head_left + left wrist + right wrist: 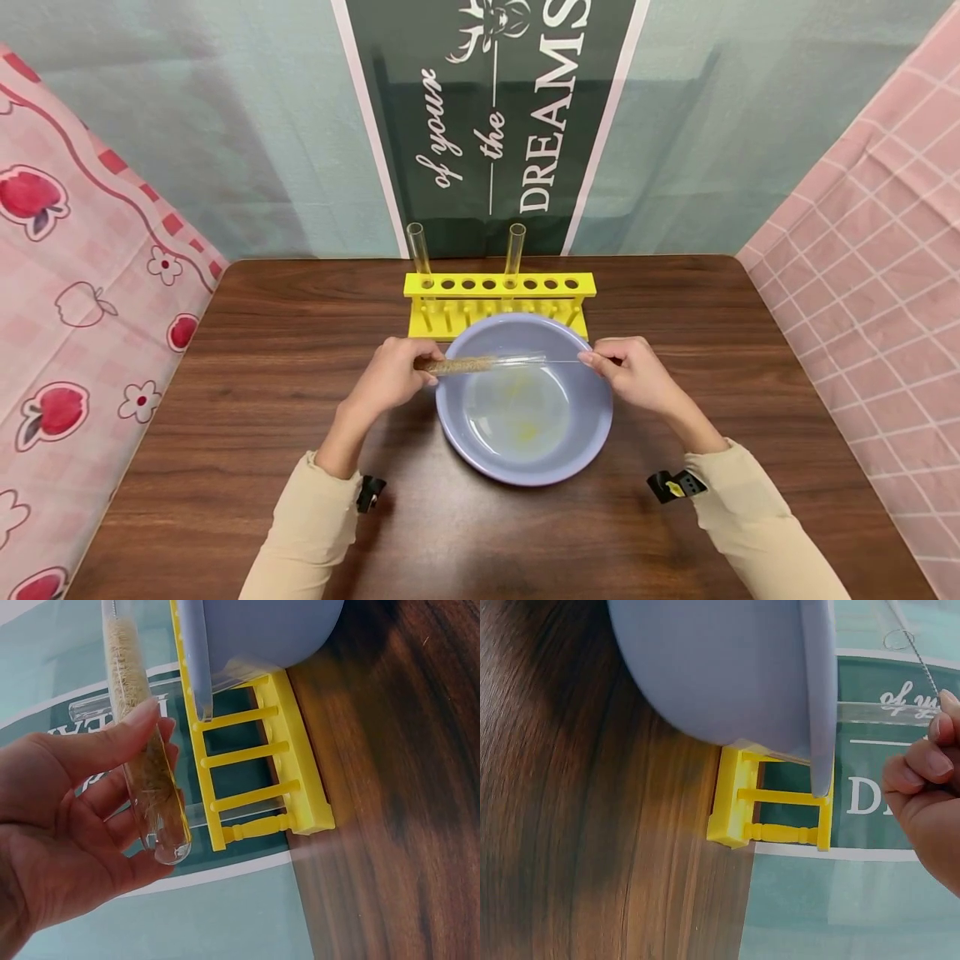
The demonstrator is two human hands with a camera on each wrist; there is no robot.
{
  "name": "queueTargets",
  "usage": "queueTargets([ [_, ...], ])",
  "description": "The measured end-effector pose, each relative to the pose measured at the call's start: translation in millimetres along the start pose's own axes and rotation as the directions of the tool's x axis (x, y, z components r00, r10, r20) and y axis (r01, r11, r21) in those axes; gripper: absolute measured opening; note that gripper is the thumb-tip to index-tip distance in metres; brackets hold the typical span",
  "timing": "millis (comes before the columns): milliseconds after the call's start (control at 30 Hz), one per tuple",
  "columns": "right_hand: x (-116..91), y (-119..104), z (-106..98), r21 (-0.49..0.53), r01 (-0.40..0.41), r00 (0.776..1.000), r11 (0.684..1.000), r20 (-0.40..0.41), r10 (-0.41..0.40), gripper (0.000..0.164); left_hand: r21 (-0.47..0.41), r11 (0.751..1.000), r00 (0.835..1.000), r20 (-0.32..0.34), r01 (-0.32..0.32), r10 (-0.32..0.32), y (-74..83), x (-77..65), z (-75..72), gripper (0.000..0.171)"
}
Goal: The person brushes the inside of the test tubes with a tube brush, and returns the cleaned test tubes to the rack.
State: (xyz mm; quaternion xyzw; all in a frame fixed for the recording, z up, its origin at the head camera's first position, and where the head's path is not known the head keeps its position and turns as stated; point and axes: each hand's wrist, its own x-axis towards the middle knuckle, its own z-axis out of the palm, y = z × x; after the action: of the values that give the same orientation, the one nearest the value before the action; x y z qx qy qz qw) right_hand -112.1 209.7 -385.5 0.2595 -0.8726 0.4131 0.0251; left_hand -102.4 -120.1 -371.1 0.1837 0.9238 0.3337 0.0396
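Observation:
Over the basin, my left hand (397, 371) grips a glass test tube (169, 844) near its rounded end, with the thumb and fingers around it. Inside the tube sits the tan bristle head of a test tube brush (468, 365), which reaches down toward the closed end. The tube's mouth points right. From it runs the brush's thin twisted wire (922, 661), pinched between the thumb and fingers of my right hand (630, 371). Beneath both hands' work stands a lavender basin (525, 473) holding shallow, slightly yellowish water.
Behind the basin stands a yellow test tube rack (498, 286), with one upright test tube (417, 250) at its left end and another test tube (515, 250) right of its middle. All stand on a dark wooden table (300, 333), enclosed by patterned cloths.

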Motion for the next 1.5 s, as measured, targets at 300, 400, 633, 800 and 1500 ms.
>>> queueTargets([
  [300,-3,9,4,-0.115,0.197,0.973,0.974,-0.1,-0.208,0.026,-0.028,1.0,0.997,0.073,0.003,-0.001,-5.7,-0.3,-4.4,0.017],
  [400,-4,9,4,-0.105,0.191,0.975,0.976,-0.097,-0.201,0.025,-0.026,1.0,0.997,0.082,-0.003,0.005,-7.2,-0.8,-4.9,0.017],
  [633,-3,5,-3,0.039,-0.014,1.0,0.999,-0.018,0.015,0.029,-0.01,1.0,0.998,0.059,-0.009,0.01,-4.9,-0.9,-5.0,0.017],
  [800,0,4,-8,0.153,-0.139,0.989,0.978,0.069,0.13,0.033,0.03,0.999,1.0,0.015,-0.018,0.017,-3.8,-0.6,-3.4,0.019],
  [1500,-2,8,-16,0.714,-0.471,0.881,0.518,0.412,0.232,0.037,0.124,0.991,0.99,-0.124,-0.055,0.071,-11.6,-6.8,0.1,0.024],
])
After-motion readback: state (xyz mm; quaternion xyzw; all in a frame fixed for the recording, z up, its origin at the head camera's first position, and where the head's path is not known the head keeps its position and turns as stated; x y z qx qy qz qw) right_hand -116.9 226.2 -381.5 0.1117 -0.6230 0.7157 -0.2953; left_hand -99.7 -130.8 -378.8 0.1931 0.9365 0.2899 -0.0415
